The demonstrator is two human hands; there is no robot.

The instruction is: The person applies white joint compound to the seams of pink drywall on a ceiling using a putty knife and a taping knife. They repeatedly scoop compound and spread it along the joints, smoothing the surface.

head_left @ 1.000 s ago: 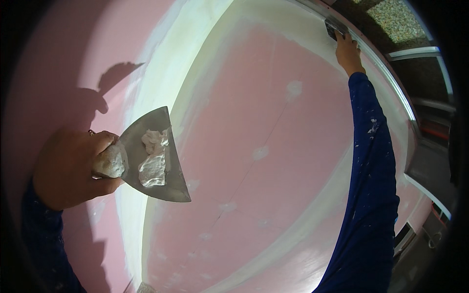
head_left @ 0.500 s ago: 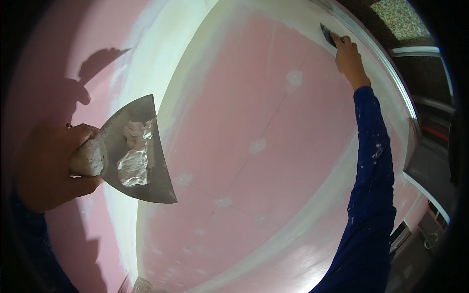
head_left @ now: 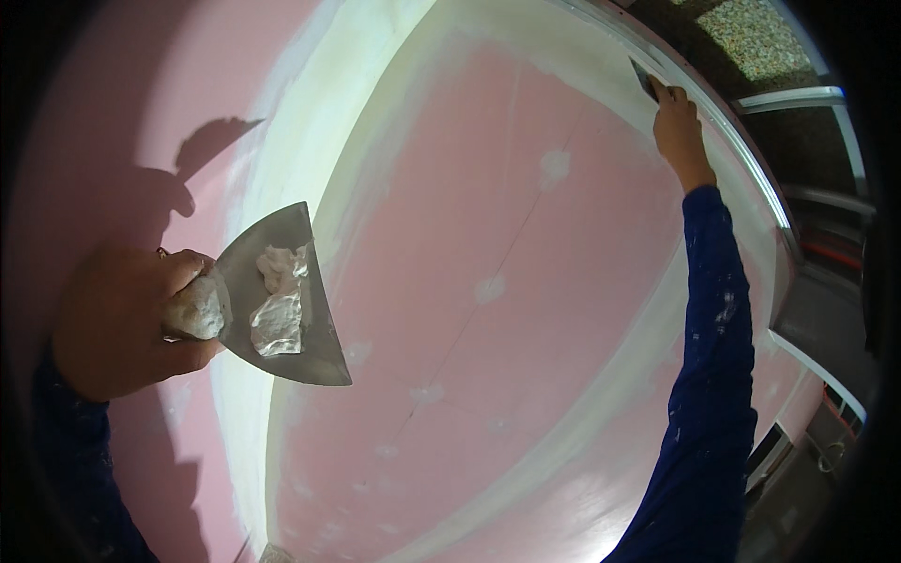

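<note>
Only the head view to go on here. The left hand (head_left: 127, 319) is clamped around the compound-caked handle of a wide taping knife (head_left: 282, 300), blade held flat like a little tray with a couple of blobs of white joint compound (head_left: 277, 310) sitting on it, out in front of the corner and not touching anything. The right hand (head_left: 678, 127) is stretched way up, fingers closed on a small putty knife (head_left: 644, 80) whose blade is right at the top edge of the pink drywall (head_left: 526, 216), beside the metal track (head_left: 723, 117); can't tell for sure if the blade is pressed on or just off the surface. Progress-wise, I'd say it's well along: the inside corner seam (head_left: 310, 150) has a broad white coat, the top edge looks coated too, a white band runs along the lower right, and the screw spots (head_left: 555, 165) dotted across the board are already filled. The thin vertical joint line down the middle of the board looks bare, so that's probably still to do, plus whatever's left at the upper right where the small knife is. There's still compound on the big blade to use.
</note>
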